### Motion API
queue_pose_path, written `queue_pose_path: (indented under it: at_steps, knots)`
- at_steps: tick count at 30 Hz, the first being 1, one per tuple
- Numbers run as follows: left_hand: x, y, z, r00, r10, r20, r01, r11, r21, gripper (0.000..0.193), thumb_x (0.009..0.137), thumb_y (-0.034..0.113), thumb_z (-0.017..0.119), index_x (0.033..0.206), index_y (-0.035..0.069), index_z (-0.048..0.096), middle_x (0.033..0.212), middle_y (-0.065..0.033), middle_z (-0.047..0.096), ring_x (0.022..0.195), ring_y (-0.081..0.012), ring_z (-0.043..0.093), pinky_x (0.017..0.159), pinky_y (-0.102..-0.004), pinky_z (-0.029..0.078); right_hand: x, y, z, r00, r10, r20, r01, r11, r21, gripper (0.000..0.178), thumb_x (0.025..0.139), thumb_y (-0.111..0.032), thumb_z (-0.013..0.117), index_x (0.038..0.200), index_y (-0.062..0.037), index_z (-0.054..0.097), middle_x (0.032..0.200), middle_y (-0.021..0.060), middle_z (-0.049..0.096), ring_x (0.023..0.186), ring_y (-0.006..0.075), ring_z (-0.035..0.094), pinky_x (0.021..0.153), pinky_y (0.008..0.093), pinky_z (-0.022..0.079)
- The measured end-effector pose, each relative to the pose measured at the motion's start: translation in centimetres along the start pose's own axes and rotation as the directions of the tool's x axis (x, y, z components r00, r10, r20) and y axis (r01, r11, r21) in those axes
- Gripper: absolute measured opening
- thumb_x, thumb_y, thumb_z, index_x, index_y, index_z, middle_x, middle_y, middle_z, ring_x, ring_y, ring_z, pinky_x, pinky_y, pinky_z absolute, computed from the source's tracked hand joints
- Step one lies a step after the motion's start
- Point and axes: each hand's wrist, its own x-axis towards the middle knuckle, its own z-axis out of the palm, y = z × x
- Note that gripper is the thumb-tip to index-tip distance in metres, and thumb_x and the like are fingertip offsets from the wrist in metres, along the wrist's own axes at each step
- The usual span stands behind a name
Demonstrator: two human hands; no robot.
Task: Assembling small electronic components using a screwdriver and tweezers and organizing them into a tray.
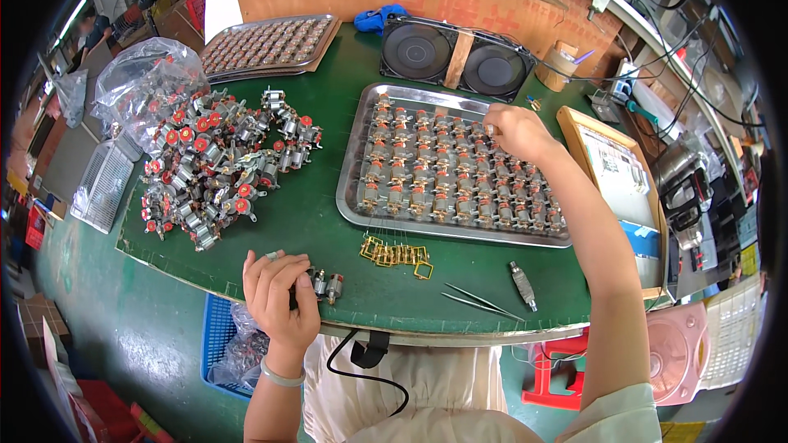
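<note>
My left hand [281, 299] rests at the table's front edge, its fingers curled round small silver motors [332, 288]; two of them stick out beside the thumb, and the rest of the grip is hidden. Over the far right corner of a metal tray [355, 212], my right hand [521, 133] is closed with fingertips pointing down; what they pinch is mostly covered. Rows of small motors with orange-red parts [419, 168] fill much of that tray. Between the tray and the front edge lie yellow rectangular wire frames [398, 254], tweezers [483, 302] and a grey knurled tool [522, 286].
A heap of loose motors [205, 164] spreads at the left, beside a clear plastic bag [148, 82]. Another filled tray [271, 45] stands at the far left. Two black round fans or speakers [417, 51] sit behind the main tray. A wooden box [587, 127] borders the right.
</note>
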Motion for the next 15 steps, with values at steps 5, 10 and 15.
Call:
queue_pose_path:
  at_steps: [5,10,15]
  knots:
    - [0.0,0.1,0.3,1.000,-0.008,0.004,0.008,1.000,0.006,0.012,0.072,0.001,0.054,0.083,0.006,0.058,0.082,-0.0063,0.063,0.083,-0.0268,0.056,0.093,-0.0450,0.033,-0.6,0.1,0.1,0.999,-0.051,-0.012,0.050,0.998,-0.045,0.010,0.068,-0.001,0.054,0.075,-0.0051,0.060,0.085,0.0096,0.059,0.082,0.0295,0.058,0.071,0.0393,0.047]
    - [-0.1,0.1,0.2,1.000,-0.013,0.008,0.013,1.000,0.007,0.011,0.073,0.002,0.054,0.082,0.006,0.058,0.082,-0.0061,0.063,0.083,-0.0268,0.056,0.093,-0.0449,0.033,-0.4,-0.4,-1.0,0.999,-0.037,0.021,0.038,0.998,-0.043,0.011,0.069,-0.003,0.054,0.076,-0.0055,0.061,0.085,0.0096,0.059,0.082,0.0292,0.058,0.071,0.0392,0.047]
    - [-0.1,0.2,0.2,1.000,-0.010,0.008,0.010,1.000,0.006,0.011,0.073,0.002,0.053,0.082,0.006,0.058,0.082,-0.0060,0.063,0.083,-0.0268,0.056,0.093,-0.0449,0.033,0.9,-1.4,-1.2,0.999,0.020,-0.038,-0.018,0.999,0.050,0.010,0.070,-0.004,0.053,0.076,-0.0045,0.061,0.086,0.0110,0.059,0.082,0.0300,0.058,0.071,0.0394,0.047]
